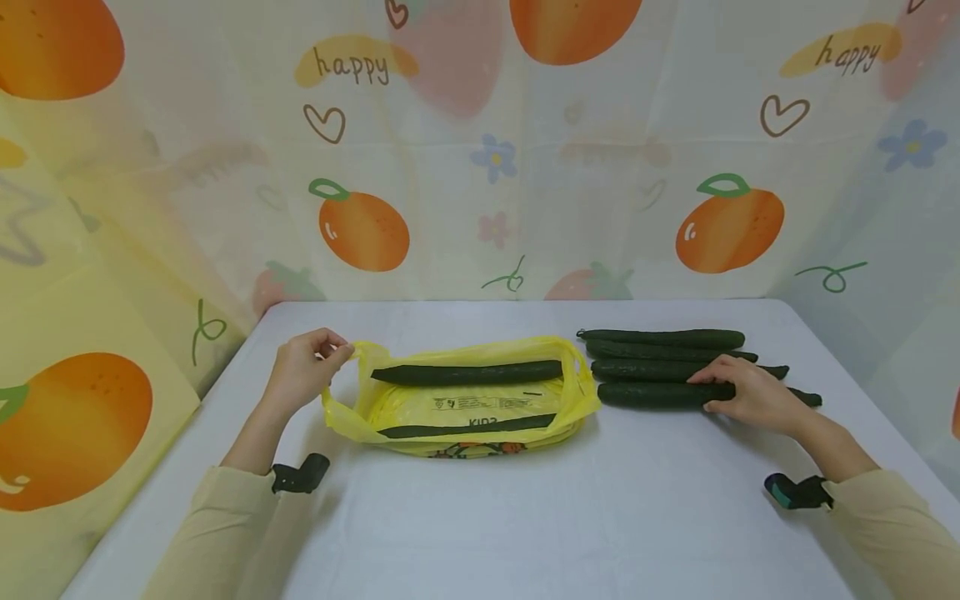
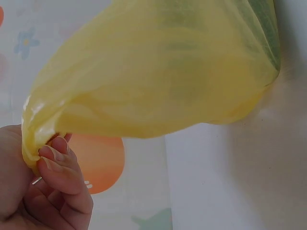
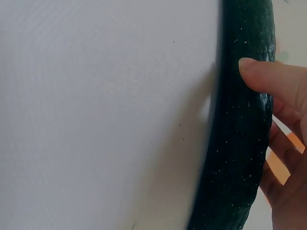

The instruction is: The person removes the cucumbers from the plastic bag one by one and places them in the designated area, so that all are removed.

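My left hand (image 1: 303,371) pinches a handle of the yellow plastic bag (image 1: 408,404) at its left end. In the left wrist view, thumb and fingers close on the gathered plastic (image 2: 41,129). The bag lies on its side, spread wide, with one dark green cucumber (image 1: 465,374) along its back and another (image 1: 472,427) partly hidden behind its front edge. At the right, my right hand (image 1: 753,396) grips the nearest cucumber (image 1: 648,396) of a group lying side by side. Its thumb is on the near side of that cucumber (image 3: 242,124), fingers on the far side.
Behind the gripped one lie several more cucumbers (image 1: 667,338), just right of the bag. All rest on a white-covered table (image 1: 480,525). A printed cloth backdrop (image 1: 450,225) with oranges and hearts rises behind the table's far edge.
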Action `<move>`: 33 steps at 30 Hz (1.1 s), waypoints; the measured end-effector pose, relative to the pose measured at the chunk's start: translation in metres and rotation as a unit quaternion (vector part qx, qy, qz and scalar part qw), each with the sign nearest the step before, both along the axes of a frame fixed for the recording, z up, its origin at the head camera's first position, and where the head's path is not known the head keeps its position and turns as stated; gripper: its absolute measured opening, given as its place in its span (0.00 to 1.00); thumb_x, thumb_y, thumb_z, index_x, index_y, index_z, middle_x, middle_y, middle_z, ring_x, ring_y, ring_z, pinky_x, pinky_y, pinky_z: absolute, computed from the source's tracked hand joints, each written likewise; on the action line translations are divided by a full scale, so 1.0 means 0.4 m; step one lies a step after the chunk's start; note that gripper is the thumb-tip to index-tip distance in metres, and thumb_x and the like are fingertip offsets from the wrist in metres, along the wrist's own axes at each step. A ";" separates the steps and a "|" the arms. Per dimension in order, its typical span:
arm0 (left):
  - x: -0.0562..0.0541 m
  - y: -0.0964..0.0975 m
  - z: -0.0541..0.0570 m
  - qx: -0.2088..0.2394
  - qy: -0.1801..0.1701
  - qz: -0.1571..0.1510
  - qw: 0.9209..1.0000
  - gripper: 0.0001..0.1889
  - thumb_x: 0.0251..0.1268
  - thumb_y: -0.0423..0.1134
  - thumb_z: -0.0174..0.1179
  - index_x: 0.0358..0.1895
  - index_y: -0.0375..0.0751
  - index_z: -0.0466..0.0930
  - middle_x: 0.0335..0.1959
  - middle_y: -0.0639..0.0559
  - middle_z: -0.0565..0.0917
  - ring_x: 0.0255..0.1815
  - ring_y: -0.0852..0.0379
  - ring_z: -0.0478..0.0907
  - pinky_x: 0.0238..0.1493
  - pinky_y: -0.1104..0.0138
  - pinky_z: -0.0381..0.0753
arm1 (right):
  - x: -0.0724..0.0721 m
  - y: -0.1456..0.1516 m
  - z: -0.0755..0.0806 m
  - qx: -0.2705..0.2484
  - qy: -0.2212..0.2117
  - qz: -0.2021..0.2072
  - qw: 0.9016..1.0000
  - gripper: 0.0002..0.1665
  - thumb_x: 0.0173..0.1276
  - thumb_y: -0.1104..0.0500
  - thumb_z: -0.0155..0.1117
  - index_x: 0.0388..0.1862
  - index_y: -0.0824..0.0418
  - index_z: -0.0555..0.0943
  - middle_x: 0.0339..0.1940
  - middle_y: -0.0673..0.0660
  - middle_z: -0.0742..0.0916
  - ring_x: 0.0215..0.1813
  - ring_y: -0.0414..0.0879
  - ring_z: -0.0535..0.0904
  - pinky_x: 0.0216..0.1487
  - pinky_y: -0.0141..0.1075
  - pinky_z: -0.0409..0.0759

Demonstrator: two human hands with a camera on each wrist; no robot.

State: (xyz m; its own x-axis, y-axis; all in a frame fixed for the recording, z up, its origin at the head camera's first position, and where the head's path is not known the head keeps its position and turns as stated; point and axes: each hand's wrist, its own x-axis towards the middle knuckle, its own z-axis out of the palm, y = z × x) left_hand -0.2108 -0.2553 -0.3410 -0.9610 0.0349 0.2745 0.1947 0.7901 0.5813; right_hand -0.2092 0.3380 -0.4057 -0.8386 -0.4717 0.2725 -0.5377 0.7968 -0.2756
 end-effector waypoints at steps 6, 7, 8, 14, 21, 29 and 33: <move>0.001 0.000 -0.001 -0.003 -0.001 0.004 1.000 0.11 0.63 0.42 0.57 0.35 0.36 0.79 0.22 0.47 0.77 0.14 0.63 0.68 0.14 0.69 0.67 | 0.000 0.001 -0.002 -0.006 0.009 0.008 1.000 0.22 0.44 0.66 0.75 0.41 0.56 0.80 0.37 0.48 0.78 0.38 0.41 0.72 0.36 0.35 0.74; 0.002 0.000 -0.001 -0.003 -0.002 0.004 1.000 0.11 0.63 0.42 0.57 0.35 0.36 0.79 0.22 0.47 0.77 0.14 0.63 0.68 0.14 0.69 0.67 | 0.000 0.002 -0.004 -0.005 0.012 0.009 1.000 0.22 0.45 0.65 0.75 0.42 0.55 0.80 0.37 0.48 0.78 0.38 0.41 0.72 0.36 0.35 0.74; 0.003 0.000 -0.001 -0.002 -0.003 0.004 1.000 0.11 0.63 0.42 0.57 0.35 0.36 0.79 0.22 0.47 0.77 0.14 0.63 0.68 0.14 0.69 0.67 | 0.000 0.003 -0.005 -0.004 0.015 0.010 1.000 0.22 0.45 0.65 0.74 0.42 0.55 0.80 0.37 0.48 0.78 0.38 0.41 0.72 0.36 0.35 0.74; 0.005 0.000 -0.002 0.003 -0.006 0.004 1.000 0.11 0.64 0.42 0.57 0.35 0.36 0.79 0.22 0.46 0.77 0.13 0.62 0.68 0.14 0.69 0.68 | 0.007 0.007 -0.004 0.005 0.023 0.006 1.000 0.20 0.48 0.64 0.73 0.42 0.56 0.81 0.36 0.49 0.79 0.38 0.43 0.73 0.37 0.37 0.74; 0.004 -0.003 -0.006 -0.001 -0.003 0.008 1.000 0.10 0.63 0.42 0.57 0.35 0.38 0.79 0.21 0.47 0.76 0.15 0.60 0.68 0.14 0.69 0.68 | 0.014 0.003 0.002 0.000 0.030 0.016 0.999 0.20 0.48 0.65 0.73 0.43 0.58 0.81 0.37 0.50 0.80 0.37 0.45 0.74 0.37 0.39 0.75; 0.005 -0.005 -0.005 0.000 -0.002 0.008 1.000 0.10 0.63 0.42 0.56 0.35 0.37 0.79 0.22 0.47 0.77 0.14 0.61 0.68 0.15 0.69 0.67 | 0.011 -0.009 0.006 -0.011 0.036 0.029 0.999 0.20 0.50 0.65 0.72 0.43 0.59 0.80 0.38 0.50 0.81 0.38 0.44 0.74 0.37 0.38 0.75; 0.005 -0.004 -0.005 0.000 -0.002 0.011 1.000 0.10 0.63 0.42 0.57 0.35 0.37 0.79 0.22 0.47 0.77 0.14 0.62 0.68 0.15 0.69 0.68 | 0.005 -0.021 0.013 -0.025 0.040 0.030 0.998 0.19 0.51 0.67 0.70 0.44 0.60 0.80 0.39 0.52 0.82 0.38 0.45 0.75 0.38 0.38 0.76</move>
